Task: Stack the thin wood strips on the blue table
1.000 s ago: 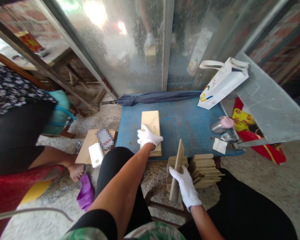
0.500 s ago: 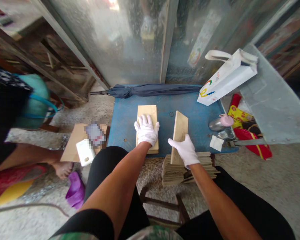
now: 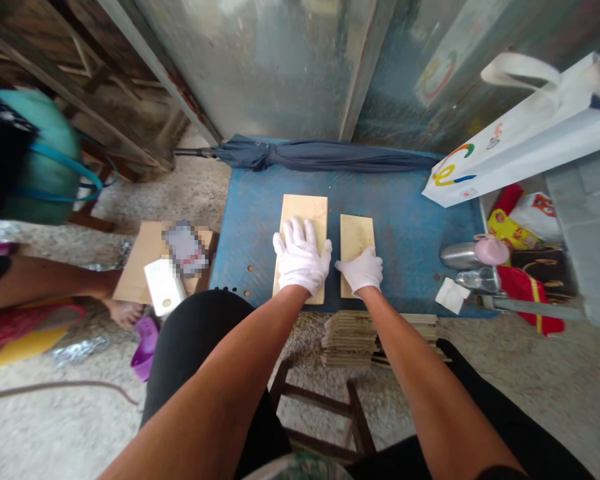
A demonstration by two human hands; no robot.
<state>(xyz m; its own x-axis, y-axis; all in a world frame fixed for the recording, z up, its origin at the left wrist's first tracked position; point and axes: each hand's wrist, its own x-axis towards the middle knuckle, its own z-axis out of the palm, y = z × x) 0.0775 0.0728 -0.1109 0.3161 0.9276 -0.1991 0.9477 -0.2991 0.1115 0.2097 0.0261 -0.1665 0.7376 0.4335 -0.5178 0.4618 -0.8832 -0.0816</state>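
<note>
My left hand (image 3: pixel 303 259), in a white glove, lies flat with fingers spread on a pale wooden board (image 3: pixel 306 205) on the blue table. My right hand (image 3: pixel 361 270), also gloved, spans a second, shorter-looking wooden board (image 3: pixel 357 230) that lies flat to the right of the first. Its thumb is at the left edge and its fingers are toward the right edge. Below the table's near edge, a stack of thin boards (image 3: pixel 350 339) sits partly behind my right forearm.
A folded dark umbrella (image 3: pixel 340 157) lies along the back of the blue table (image 3: pixel 250 220). To the right are a white paper bag (image 3: pixel 510 143), a metal bottle with a pink cap (image 3: pixel 457 255) and a white tissue (image 3: pixel 452 295). Another person's foot (image 3: pixel 124 312) is at left.
The right-hand board has gone from tilted up on edge to lying flat on the table, with my right hand over it. My left hand stays on its board. The view has shifted.
</note>
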